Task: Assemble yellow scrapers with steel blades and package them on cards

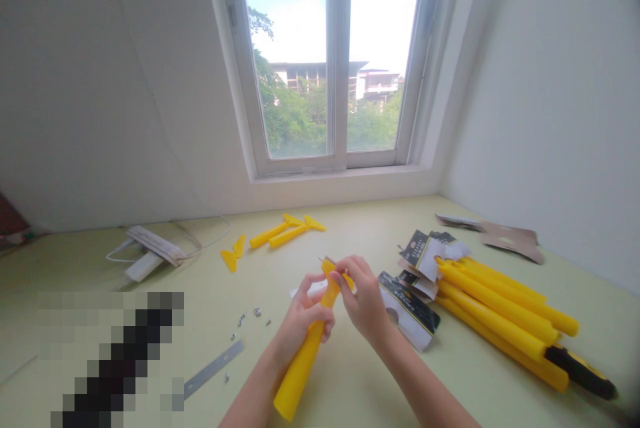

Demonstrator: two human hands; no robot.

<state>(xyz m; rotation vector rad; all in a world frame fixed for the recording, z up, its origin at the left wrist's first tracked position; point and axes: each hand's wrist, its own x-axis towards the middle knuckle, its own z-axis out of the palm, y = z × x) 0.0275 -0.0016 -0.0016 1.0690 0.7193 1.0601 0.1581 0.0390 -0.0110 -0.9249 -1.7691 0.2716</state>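
My left hand (306,321) is wrapped round a yellow scraper handle (296,381), a hollow-looking tube held at a slant with its wide end toward me. At its far, narrower end, my right hand (359,289) pinches near the head; whatever is between those fingertips is too small and covered to make out. A small thin metal tip pokes out at the head. Left of my hands lie several small screws or nuts (257,312) and a flat metal blade (214,368). Just right of my right hand rests a black-and-white packaging card (413,311).
Two yellow scrapers (287,233) and yellow triangular pieces (233,257) lie farther back. At right are several yellow handles (500,298), a black-and-yellow grip (583,373) and brown cardboard (513,239). A white power strip (156,245) with cables sits back left. A pixelated dark shape covers the front left.
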